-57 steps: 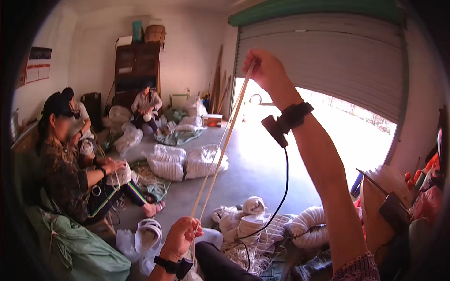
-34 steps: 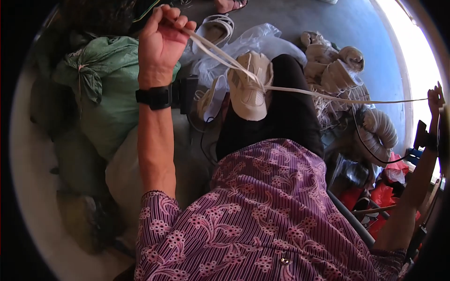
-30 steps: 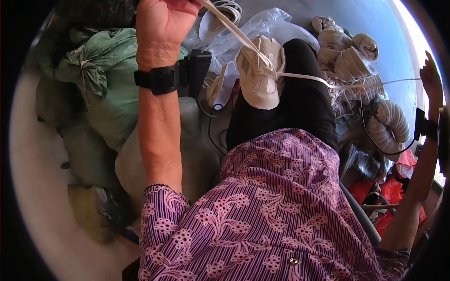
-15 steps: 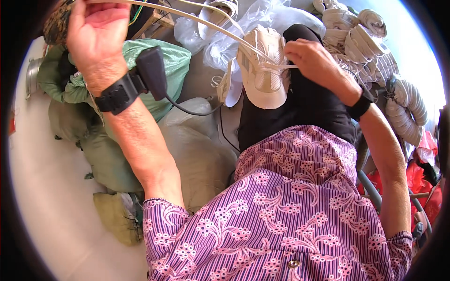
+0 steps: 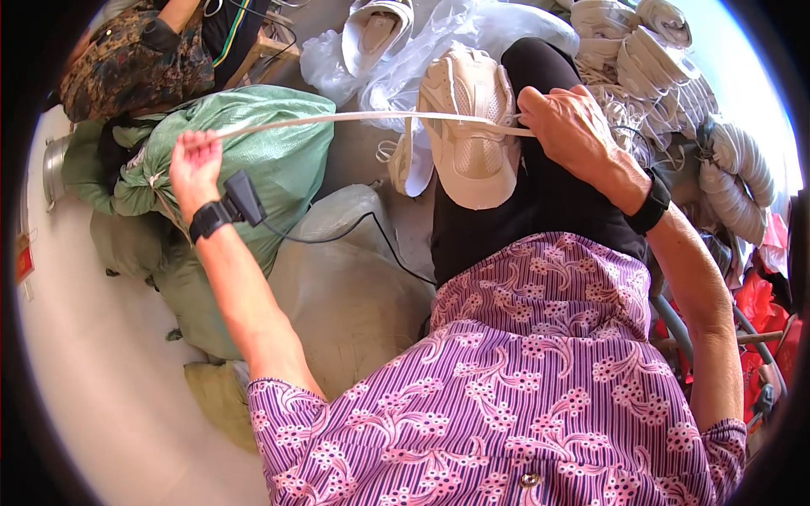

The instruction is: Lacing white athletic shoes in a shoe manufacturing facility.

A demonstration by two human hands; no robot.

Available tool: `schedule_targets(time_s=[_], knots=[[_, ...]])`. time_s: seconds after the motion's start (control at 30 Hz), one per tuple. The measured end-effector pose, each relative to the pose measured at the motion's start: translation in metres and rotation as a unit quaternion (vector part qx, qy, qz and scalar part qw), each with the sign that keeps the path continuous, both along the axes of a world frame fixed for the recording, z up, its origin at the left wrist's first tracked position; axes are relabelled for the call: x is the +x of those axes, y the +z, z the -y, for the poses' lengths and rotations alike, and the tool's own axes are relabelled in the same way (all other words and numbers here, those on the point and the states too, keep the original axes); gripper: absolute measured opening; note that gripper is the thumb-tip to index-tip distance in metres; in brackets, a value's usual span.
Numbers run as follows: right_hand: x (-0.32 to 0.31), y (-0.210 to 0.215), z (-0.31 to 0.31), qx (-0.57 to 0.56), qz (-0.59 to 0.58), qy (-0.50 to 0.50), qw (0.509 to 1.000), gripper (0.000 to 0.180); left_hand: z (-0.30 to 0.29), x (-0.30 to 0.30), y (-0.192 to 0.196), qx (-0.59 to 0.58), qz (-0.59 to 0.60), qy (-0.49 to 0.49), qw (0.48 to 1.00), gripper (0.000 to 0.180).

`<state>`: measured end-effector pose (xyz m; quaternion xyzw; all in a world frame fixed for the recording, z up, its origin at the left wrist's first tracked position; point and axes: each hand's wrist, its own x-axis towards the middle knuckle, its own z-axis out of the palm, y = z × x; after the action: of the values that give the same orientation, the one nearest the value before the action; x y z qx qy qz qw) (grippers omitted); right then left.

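A cream sneaker (image 5: 479, 143) rests on my lap against the black trousers, its toe cap toward me. Across it stretches a pale shoelace (image 5: 354, 116), running from one hand to the other. My left hand (image 5: 197, 164) is out to the left in front of the green sack, fingers closed on one end of the lace. Just right of the sneaker, my right hand (image 5: 567, 125) is closed round the lace's other side. Whether the lace still passes through the sneaker's eyelets cannot be made out.
A tied green sack (image 5: 253, 139) and a pale sack (image 5: 354, 287) stand to my left. Beyond the sneaker lie clear plastic bags (image 5: 434, 63) and another white shoe (image 5: 377, 38). Stacked cream shoe uppers (image 5: 658, 72) fill the right. At the upper left is a person in a patterned garment (image 5: 139, 59).
My left hand has come down from the upper left edge, and the lace now runs nearly level. My right hand has shifted slightly right and down, still gripping the lace.
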<state>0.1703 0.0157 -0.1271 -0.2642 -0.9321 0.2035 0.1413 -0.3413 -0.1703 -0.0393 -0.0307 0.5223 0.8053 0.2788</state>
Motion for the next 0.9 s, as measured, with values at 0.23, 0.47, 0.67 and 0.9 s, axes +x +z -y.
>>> schedule_targets(time_s=[0.23, 0.47, 0.67, 0.9], knots=[[-0.003, -0.001, 0.005, 0.018, -0.009, 0.01, 1.0, 0.011, 0.105, -0.056, 0.026, 0.008, -0.026, 0.019, 0.999, 0.027], [-0.008, -0.006, 0.005, 0.036, -0.008, 0.018, 0.999, 0.008, 0.095, 0.002, 0.049, 0.016, -0.091, -0.085, 0.992, 0.014], [-0.026, 0.003, 0.005, 0.061, 0.041, 0.032, 0.997, 0.001, -0.027, 0.143, 0.012, -0.195, -0.115, -0.367, 0.903, 0.025], [-0.039, 0.012, 0.01, 0.06, 0.121, 0.036, 0.99, 0.005, -0.083, 0.246, 0.004, -0.257, -0.196, -0.547, 0.772, 0.027]])
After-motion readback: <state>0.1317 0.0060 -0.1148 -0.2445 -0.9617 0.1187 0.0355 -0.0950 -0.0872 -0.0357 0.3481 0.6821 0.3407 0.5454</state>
